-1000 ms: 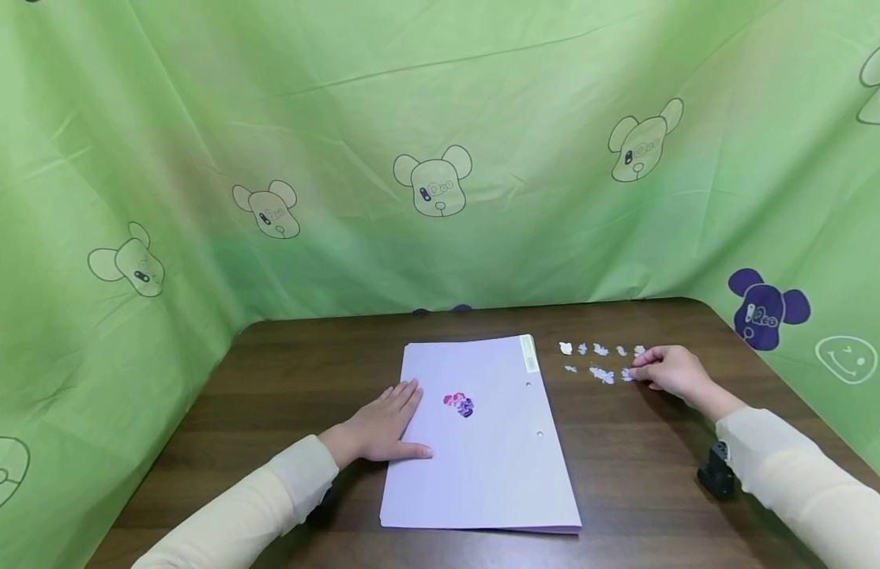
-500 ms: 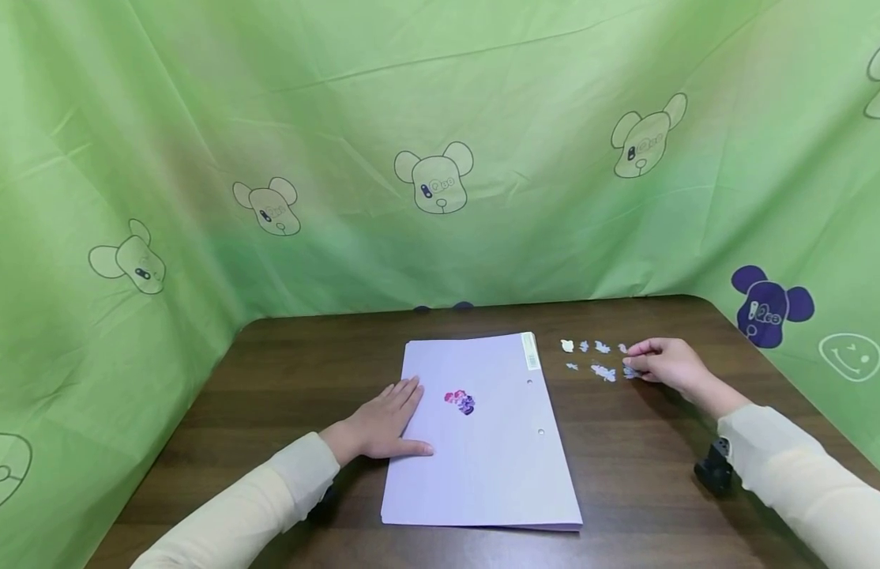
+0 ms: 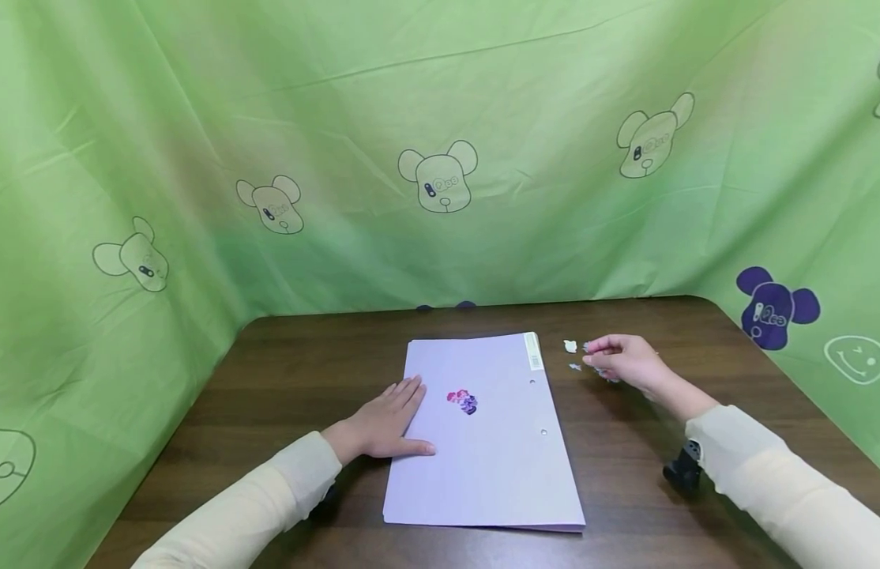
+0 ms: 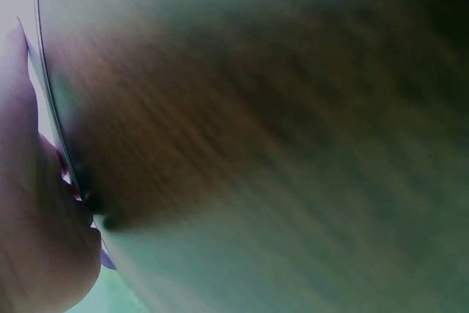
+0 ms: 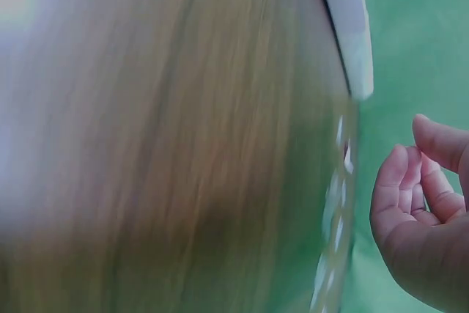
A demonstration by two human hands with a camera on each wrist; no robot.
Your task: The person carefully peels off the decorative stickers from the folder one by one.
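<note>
My left hand [image 3: 386,423] rests flat across the left edge of a lilac folder [image 3: 483,474], its fingers straight and thumb out to the side. Pink and purple cut-out shapes [image 3: 462,401] lie near the folder's middle. Right of the folder, my right hand [image 3: 628,363] hovers over a group of small cut-out pieces, thumb and fingertips close together. Whether a piece is between them cannot be told; none shows in the right wrist view. A whitish piece [image 3: 570,346] and a small bluish piece [image 3: 575,367] lie left of the fingertips; the hand hides several others.
The folder has a barcode label [image 3: 533,352] at its top right corner and two punched holes along the right side. A brown wooden table [image 3: 305,371] carries everything. Green cloth [image 3: 340,237] printed with bear heads hangs behind and at both sides.
My right hand has moved left over the pieces, from the right end of the group toward the folder. My left hand stays on the folder. The head view has shifted slightly.
</note>
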